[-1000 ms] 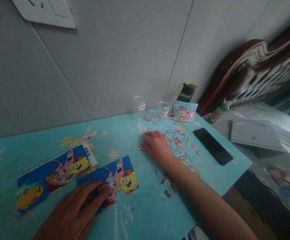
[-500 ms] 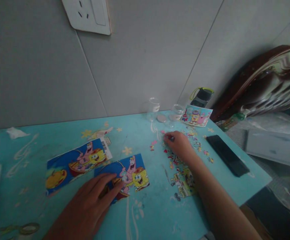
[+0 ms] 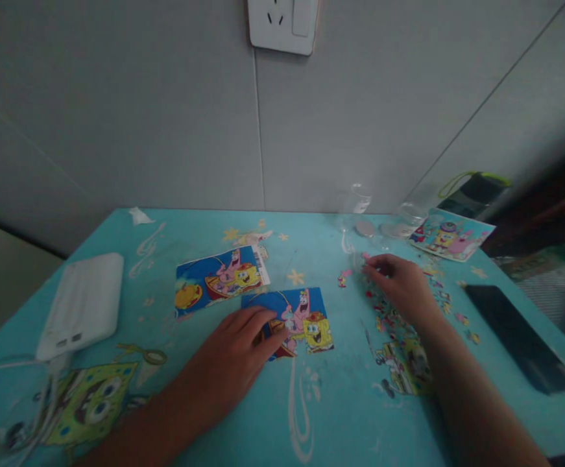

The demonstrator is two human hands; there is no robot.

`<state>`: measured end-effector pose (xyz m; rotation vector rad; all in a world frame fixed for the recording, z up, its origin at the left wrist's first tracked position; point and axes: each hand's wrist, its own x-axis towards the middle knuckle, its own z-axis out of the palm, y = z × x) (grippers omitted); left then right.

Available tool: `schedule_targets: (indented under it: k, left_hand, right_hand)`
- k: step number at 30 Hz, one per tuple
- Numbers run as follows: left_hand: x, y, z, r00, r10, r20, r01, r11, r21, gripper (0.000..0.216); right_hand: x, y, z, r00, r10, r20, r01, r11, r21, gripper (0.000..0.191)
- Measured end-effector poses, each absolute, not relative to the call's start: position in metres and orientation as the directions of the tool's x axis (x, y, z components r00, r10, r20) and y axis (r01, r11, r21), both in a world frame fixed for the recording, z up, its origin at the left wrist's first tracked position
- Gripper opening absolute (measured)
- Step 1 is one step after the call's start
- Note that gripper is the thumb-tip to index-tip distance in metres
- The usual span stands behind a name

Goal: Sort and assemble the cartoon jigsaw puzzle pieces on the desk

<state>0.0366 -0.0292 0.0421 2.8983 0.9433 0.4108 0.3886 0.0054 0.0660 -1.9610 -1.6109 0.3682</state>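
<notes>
My left hand (image 3: 233, 353) lies with its fingers stretched over the left part of a jigsaw puzzle picture (image 3: 318, 318), which shows a yellow sponge and a pink starfish on blue. Just behind it is a printed card (image 3: 218, 279) with the same scene. To the right, my right hand (image 3: 399, 282) hovers low over a heap of small loose puzzle pieces (image 3: 384, 314), thumb and forefinger pinched together. Whatever may be between those fingertips is too small to make out. Two pieces (image 3: 343, 279) lie apart, left of the hand.
Two clear plastic cups (image 3: 360, 200) and a round lid (image 3: 364, 227) stand by the wall. A second picture card (image 3: 452, 235) leans near a dark bottle (image 3: 477, 193). A black phone-like slab (image 3: 518, 337) lies right; a white power bank (image 3: 85, 305) with cables lies left.
The view has swung to the left, so the whole power bank now shows. Both hands keep nearly the same places over the puzzle and the loose pieces.
</notes>
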Motion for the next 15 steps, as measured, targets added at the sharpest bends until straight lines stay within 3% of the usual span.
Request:
schedule_targets:
  k: [3,5,9,12,15]
  left_hand:
    - [0.037,-0.030,0.043,0.772,0.596,0.221,0.576,-0.803,0.155,0.041]
    - [0.038,-0.031,0.044,0.768,0.608,0.201,0.586,-0.794,0.163,0.040]
    - [0.039,-0.032,0.048,0.761,0.623,0.179,0.596,-0.781,0.187,0.038]
    - [0.040,-0.031,0.049,0.758,0.624,0.190,0.592,-0.780,0.201,0.034]
    - [0.041,-0.031,0.048,0.750,0.632,0.194,0.594,-0.773,0.221,0.030]
  right_hand:
    - [0.361,-0.006,0.073,0.077,0.992,0.100,0.631,0.029,-0.775,0.040]
    - [0.340,-0.014,0.076,-0.054,0.995,0.083,0.559,0.099,-0.824,0.038]
    - [0.305,-0.026,0.076,-0.192,0.981,-0.008,0.516,0.094,-0.851,0.028]
    - [0.290,-0.031,0.069,-0.165,0.984,-0.066,0.552,0.037,-0.833,0.024]
    - [0.283,-0.034,0.060,-0.141,0.990,-0.021,0.630,0.073,-0.773,0.020]
